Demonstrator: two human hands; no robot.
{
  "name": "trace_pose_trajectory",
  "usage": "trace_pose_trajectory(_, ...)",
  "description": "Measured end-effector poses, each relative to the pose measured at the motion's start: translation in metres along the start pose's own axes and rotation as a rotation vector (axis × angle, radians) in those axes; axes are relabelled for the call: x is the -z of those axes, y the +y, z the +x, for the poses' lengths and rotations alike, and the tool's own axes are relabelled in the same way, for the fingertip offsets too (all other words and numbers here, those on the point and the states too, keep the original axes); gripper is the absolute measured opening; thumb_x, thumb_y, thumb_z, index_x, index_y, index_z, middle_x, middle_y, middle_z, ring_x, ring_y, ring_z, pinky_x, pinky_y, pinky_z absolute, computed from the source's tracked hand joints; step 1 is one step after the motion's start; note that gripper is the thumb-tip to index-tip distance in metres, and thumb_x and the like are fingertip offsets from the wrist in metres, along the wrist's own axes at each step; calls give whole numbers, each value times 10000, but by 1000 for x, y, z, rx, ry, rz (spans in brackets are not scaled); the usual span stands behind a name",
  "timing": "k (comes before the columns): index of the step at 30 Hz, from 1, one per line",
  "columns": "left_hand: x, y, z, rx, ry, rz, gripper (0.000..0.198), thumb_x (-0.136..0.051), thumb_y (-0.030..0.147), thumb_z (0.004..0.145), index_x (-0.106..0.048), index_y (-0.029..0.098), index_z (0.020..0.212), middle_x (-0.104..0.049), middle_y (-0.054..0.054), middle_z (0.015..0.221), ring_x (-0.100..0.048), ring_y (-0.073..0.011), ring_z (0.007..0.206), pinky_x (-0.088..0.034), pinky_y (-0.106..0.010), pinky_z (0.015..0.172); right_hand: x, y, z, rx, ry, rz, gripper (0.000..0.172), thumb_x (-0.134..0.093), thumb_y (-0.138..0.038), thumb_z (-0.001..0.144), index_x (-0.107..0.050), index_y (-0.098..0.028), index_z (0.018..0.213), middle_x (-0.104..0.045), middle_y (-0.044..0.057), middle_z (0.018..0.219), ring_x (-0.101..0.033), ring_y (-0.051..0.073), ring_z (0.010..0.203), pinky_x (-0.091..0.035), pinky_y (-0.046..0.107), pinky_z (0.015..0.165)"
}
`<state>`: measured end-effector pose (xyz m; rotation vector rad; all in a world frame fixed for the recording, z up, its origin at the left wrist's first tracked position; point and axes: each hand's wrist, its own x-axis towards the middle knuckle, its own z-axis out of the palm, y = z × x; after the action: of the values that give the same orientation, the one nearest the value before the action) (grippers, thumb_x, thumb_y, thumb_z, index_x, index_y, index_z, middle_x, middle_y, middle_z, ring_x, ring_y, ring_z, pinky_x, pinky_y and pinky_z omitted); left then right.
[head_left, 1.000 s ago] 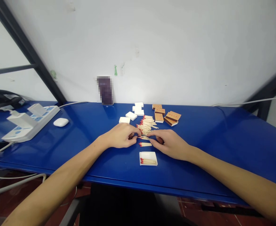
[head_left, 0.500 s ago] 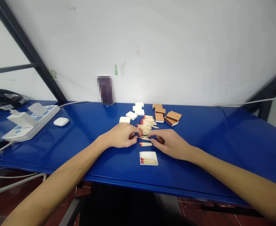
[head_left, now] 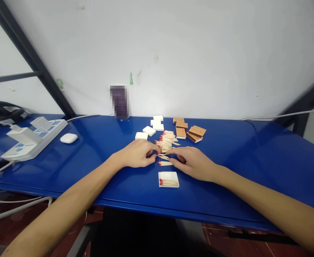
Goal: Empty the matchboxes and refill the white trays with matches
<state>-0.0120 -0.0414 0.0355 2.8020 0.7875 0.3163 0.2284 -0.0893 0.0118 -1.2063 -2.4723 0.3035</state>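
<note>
A pile of red-headed matches (head_left: 168, 138) lies at mid-table, with a few loose matches (head_left: 163, 156) and a small bundle (head_left: 164, 163) nearer me. My left hand (head_left: 140, 153) rests by the red heads, its index fingertip at the pile's near edge and its thumb apart. From the other side, my right hand (head_left: 193, 162) has its index fingertip on the plain match ends and its thumb at the end of the small bundle. Both hands are open, fingers curled beneath. Closest to me sits a white matchbox tray (head_left: 168, 175) with several matches along its near side.
White matchbox trays (head_left: 149, 131) lie behind my left hand, brown matchbox sleeves (head_left: 180, 133) behind the pile. A phone (head_left: 120, 102) leans on the wall. At left are a white earbud case (head_left: 69, 138) and a power strip (head_left: 33, 149) with chargers and cables.
My right index fingertip has shifted slightly left along the matches at the pile's near edge. A few of those loose matches lie at a slightly different angle. The left hand is nearly still.
</note>
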Motion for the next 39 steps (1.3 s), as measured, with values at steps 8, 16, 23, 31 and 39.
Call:
trace_pose_trajectory(8, 0, 0, 1, 27, -17, 0, 301, -534, 198, 830, -698, 212, 1081, -606, 29, 618, -538, -125, 571, -367, -241, 598, -1, -1, 1, -17, 0, -41, 347, -493, -308, 951, -668, -175, 1219, -622, 17, 680, -559, 163, 615, -380, 270, 611)
trace_pose_trajectory(16, 2, 3, 1, 34, -26, -8, 311, -527, 206, 841, -696, 202, 1101, -582, 34, 588, -511, -119, 540, -361, -235, 585, -1, 0, 1, -15, -2, -6, 353, -457, -293, 976, -658, -158, 1233, -713, 65, 824, -627, 192, 700, -440, 298, 659)
trace_pose_trajectory(23, 2, 2, 1, 32, -31, 4, 317, -533, 205, 847, -702, 208, 1115, -603, 26, 607, -530, -125, 558, -366, -242, 593, -1, 4, 2, -2, 25, 72, 308, -434, -230, 974, -680, -180, 1153, -747, 73, 986, -659, 192, 775, -469, 300, 698)
trace_pose_trajectory(31, 0, 1, 1, 39, -24, 20, 314, -545, 246, 865, -705, 212, 1132, -654, 5, 673, -572, -139, 618, -385, -248, 623, 5, 9, 2, 23, -49, 146, 310, -490, -225, 931, -678, -170, 1171, -658, 10, 712, -561, 148, 598, -410, 270, 612)
trace_pose_trajectory(39, -2, -2, 1, 39, -17, 24, 374, -514, 158, 798, -705, 219, 1114, -663, 7, 694, -562, -134, 608, -381, -248, 616, 6, 9, 2, 10, -66, 155, 324, -539, -220, 894, -676, -164, 1181, -527, -38, 619, -475, 121, 539, -364, 247, 566)
